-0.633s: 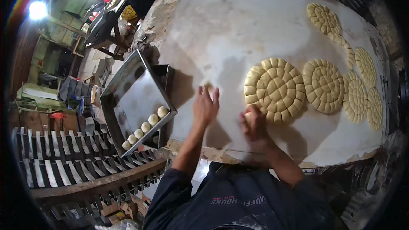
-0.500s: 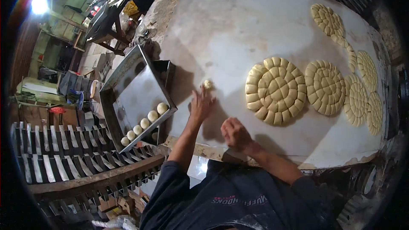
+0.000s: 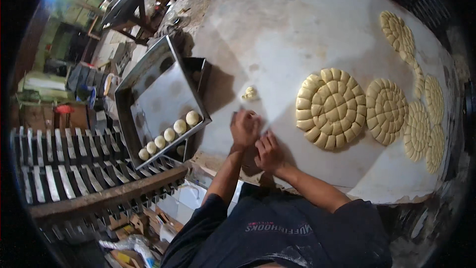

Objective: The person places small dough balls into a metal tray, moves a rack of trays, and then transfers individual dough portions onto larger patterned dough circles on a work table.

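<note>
My left hand point(image 3: 245, 129) is over the pale worktable point(image 3: 277, 34) near its front edge, its fingers curled in. Close beside it my right hand point(image 3: 269, 153) is closed too, low over the tabletop. Whatever either hand may hold is hidden. Just beyond my left hand lies a little heap of dough pieces point(image 3: 250, 94). To the right sits a large round of dough point(image 3: 331, 109), cut into many segments. On the left, a metal tray point(image 3: 163, 97) carries a row of smooth dough balls point(image 3: 169, 134) along its near side.
More cut dough rounds point(image 3: 386, 111) continue toward the table's right edge. A second, darker tray point(image 3: 202, 77) is under the first. At the lower left stands a rack of metal strips point(image 3: 69, 156) with a wooden beam point(image 3: 109, 193). A dark stool point(image 3: 131, 10) is at the far left.
My left hand has drawn back from the dough pieces and its spread fingers have curled. My right hand now sits closer to it. The whole view has shifted slightly.
</note>
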Demonstrator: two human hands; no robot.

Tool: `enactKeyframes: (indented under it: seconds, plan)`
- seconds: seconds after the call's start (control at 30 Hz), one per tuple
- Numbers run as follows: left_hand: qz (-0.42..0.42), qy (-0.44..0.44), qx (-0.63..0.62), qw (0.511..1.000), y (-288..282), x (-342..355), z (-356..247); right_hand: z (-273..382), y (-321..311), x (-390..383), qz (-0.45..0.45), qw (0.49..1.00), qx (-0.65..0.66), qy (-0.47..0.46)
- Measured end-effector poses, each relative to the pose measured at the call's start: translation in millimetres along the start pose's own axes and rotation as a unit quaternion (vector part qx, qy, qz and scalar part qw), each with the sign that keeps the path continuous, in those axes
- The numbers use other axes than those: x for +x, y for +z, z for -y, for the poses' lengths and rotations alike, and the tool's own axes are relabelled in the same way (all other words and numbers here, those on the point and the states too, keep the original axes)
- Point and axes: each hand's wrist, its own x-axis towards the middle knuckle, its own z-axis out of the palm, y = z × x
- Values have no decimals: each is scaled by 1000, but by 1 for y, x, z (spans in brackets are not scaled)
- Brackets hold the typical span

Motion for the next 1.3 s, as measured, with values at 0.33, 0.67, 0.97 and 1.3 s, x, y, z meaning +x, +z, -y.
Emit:
enactKeyframes:
  seconds: [0.33,0.67,0.97,1.3]
  plan:
    - [30,0,18,999,-37,6,77,-22,-17,47,-18,992,-121,18]
    - [487,-130,-118,855,-163,-65,36,13,-42,-13,92,969,77,218]
    - [176,-12,-46,983,-282,68,164,165,-63,208,-25,982,179,51]
    - [124,12,61,990,-322,80,81,115,-24,227,-77,993,53,-77]
